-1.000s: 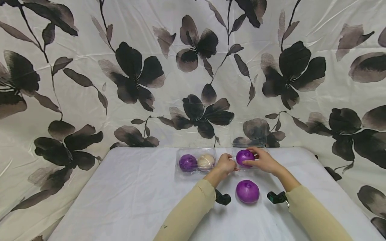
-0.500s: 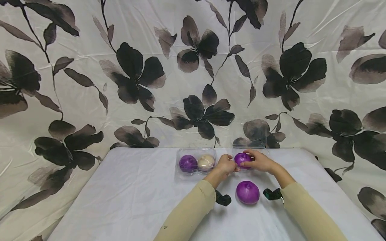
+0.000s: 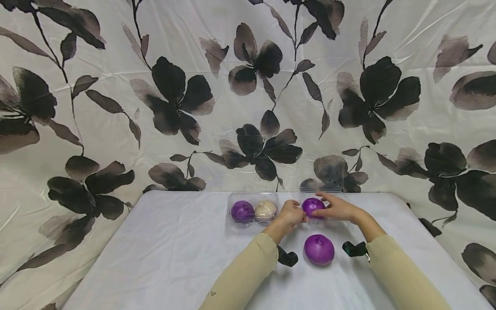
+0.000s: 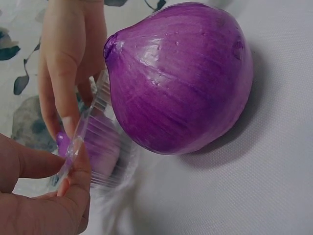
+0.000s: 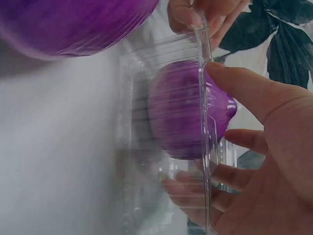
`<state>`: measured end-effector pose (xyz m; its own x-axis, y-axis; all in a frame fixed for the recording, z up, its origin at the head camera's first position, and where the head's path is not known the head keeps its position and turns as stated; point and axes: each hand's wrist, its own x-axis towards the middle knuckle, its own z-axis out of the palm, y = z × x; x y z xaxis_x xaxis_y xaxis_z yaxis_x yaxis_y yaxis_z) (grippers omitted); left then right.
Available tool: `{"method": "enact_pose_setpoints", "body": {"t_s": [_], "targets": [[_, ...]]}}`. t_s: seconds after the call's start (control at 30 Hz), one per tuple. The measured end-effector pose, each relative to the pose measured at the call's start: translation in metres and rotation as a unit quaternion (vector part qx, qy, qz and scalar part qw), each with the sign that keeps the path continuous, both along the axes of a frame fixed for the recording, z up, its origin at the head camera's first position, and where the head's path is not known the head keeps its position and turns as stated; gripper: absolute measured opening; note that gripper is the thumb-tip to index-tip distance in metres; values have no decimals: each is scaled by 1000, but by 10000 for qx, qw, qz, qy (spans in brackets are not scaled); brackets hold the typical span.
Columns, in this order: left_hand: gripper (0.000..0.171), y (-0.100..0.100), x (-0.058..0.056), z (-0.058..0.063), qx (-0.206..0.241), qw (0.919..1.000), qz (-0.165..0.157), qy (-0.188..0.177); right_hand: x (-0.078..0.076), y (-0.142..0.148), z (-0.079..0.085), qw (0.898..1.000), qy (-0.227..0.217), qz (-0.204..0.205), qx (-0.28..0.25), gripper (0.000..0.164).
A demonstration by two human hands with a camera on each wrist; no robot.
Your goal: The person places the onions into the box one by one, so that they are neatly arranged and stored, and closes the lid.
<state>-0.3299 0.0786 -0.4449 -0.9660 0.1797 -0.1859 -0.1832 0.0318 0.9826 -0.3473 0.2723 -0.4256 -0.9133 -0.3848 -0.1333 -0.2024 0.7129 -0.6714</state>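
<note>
My left hand (image 3: 290,214) pinches the near rim of a clear plastic clamshell box (image 5: 166,46) between thumb and fingers. In that box sits a purple onion (image 3: 310,206), its pointed tip up in the right wrist view. My right hand (image 3: 340,209) is at the box with fingers spread loosely around the onion; the thumb lies at the rim and some fingers show through the clear wall. The box's lid (image 3: 321,184) stands raised at the back. A larger-looking purple onion (image 4: 181,83) rests on the table in front of the box, between my forearms.
To the left stands another clear box (image 3: 253,196) holding a purple onion (image 3: 242,212) and a pale onion (image 3: 265,211). The white-covered table (image 3: 162,254) ends at a floral curtain (image 3: 174,38). Dark wrist-camera mounts (image 3: 287,257) stick out from both wrists.
My right hand has lowered the purple onion leftward into the box, and its fingers have since spread and loosened. My left hand keeps its pinch on the rim.
</note>
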Motion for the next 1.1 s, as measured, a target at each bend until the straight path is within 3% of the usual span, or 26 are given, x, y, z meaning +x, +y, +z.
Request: {"method": "enact_pose_setpoints", "body": {"t_s": [0.2, 0.77, 0.93, 1.1], "targets": [[44, 0, 0, 1, -41, 10000, -1, 4, 15, 7, 10, 9997, 239, -19, 52, 85], [46, 1, 0, -1, 45, 10000, 16, 21, 62, 13, 32, 9951, 902, 411, -44, 70], [47, 1, 0, -1, 81, 9999, -31, 63, 77, 11, 30, 9928, 864, 810, -190, 66], [46, 1, 1, 1, 30, 10000, -35, 58, 92, 5, 25, 9895, 597, 1249, -403, 72]]}}
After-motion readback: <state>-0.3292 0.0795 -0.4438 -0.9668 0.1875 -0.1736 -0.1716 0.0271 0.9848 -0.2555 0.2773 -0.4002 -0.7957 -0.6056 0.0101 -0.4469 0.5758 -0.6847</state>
